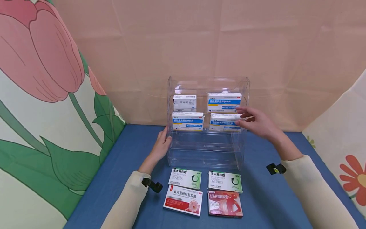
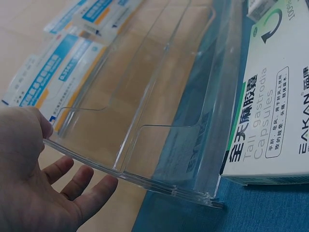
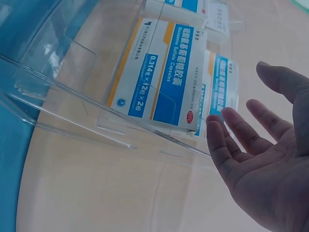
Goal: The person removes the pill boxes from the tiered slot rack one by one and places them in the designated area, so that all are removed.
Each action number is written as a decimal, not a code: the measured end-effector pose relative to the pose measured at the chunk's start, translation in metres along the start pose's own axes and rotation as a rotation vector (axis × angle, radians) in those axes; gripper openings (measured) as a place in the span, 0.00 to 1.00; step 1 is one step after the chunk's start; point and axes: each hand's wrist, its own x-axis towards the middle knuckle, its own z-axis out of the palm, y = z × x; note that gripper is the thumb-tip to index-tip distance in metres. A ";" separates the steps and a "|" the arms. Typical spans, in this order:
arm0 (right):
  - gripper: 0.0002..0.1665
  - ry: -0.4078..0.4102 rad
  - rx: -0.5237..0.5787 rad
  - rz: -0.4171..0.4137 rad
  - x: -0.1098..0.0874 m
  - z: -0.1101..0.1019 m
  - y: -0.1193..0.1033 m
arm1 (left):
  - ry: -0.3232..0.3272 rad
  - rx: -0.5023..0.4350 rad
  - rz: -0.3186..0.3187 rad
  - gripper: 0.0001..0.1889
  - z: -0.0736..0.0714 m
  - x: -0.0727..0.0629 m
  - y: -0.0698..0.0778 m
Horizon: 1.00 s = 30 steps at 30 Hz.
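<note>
A clear plastic tiered display rack [image 1: 206, 146] stands on the blue tabletop. My left hand [image 1: 160, 145] holds its left side edge, thumb toward the front and fingers along the outside. On the upper tiers are a small white medicine box [image 1: 185, 103] and three blue-and-white capsule boxes: upper right [image 1: 224, 102], lower left [image 1: 187, 121] and lower right [image 1: 223, 122]. My right hand [image 1: 255, 122] is beside the two right-hand boxes, overlapping their right ends in the head view. In the right wrist view that hand [image 3: 263, 154] has its fingers spread, nothing between them.
Before the rack lie two green-and-white capsule boxes, left [image 1: 185, 178] and right [image 1: 225, 181]. Nearer are a red-and-white box [image 1: 183, 200] and a pink-red box [image 1: 225, 204]. A pinkish cloth backdrop [image 1: 211, 38] hangs behind; flower-printed cloth [image 1: 51, 60] flanks the table.
</note>
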 end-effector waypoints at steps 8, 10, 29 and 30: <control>0.36 -0.016 -0.045 -0.024 0.011 0.001 -0.002 | -0.003 0.001 0.001 0.34 0.000 0.000 0.000; 0.37 -0.024 -0.065 -0.018 0.013 0.001 0.000 | -0.002 -0.004 -0.003 0.34 0.000 0.000 0.001; 0.34 -0.043 -0.159 -0.059 0.031 0.016 0.002 | 0.017 0.004 0.004 0.34 0.001 0.001 -0.001; 0.34 -0.041 -0.162 -0.059 0.032 0.017 0.002 | 0.016 0.003 0.000 0.34 0.001 0.001 -0.001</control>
